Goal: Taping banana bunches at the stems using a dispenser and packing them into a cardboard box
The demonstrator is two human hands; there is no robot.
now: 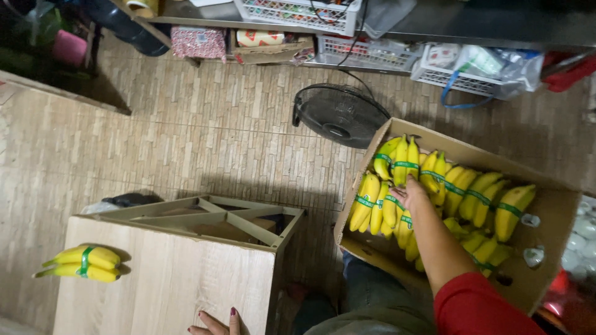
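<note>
L hand [217,324]: nearest cam, bottom edge of frame, lies flat on pale wood tabletop [167,279], only fingers in view, loosely spread, holds nothing
R hand [406,193]: red sleeve, reaching into cardboard box [546,248], fingers curled onto a banded bunch [388,208] near box's left side; grip seems closed on it but pinch hidden by the fruit
Box contents: many yellow-green banana bunches, each w/ green tape band, packed close
On tabletop: one banded bunch [84,262] at far left, well apart from L hand
Step (judged): picking a bunch out of box. Next move needs a lift clear of box wall, then a swing left over the gap to tabletop
Room: tabletop mostly bare betw. bunch and right edge; wood frame [217,217] just behind it; black fan [340,115] on floor beyond box; shelf w/ baskets [366,53] at back
</note>
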